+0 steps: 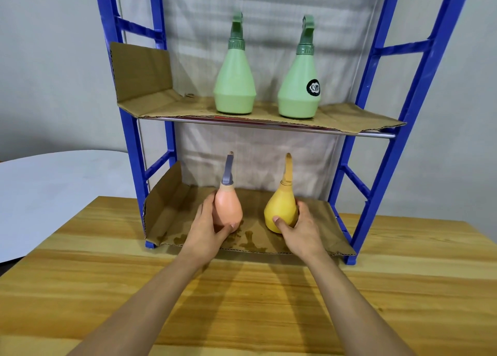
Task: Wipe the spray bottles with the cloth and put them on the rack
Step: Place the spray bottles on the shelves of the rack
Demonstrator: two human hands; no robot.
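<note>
A pink pear-shaped spray bottle (228,207) with a grey nozzle stands upright on the lower cardboard-lined shelf (322,234) of the blue rack (376,151). My left hand (207,226) grips its body from the left. Beside it a yellow spray bottle (281,207) with a tan nozzle stands on the same shelf, gripped by my right hand (298,228) from the right. Two green spray bottles (234,86) (299,89) stand on the upper shelf (172,108). No cloth is in view.
The rack stands at the back of a wooden table (242,302). Wet stains mark the lower cardboard near its front edge. A round white table (53,194) sits to the left. A grey sheet hangs behind the rack.
</note>
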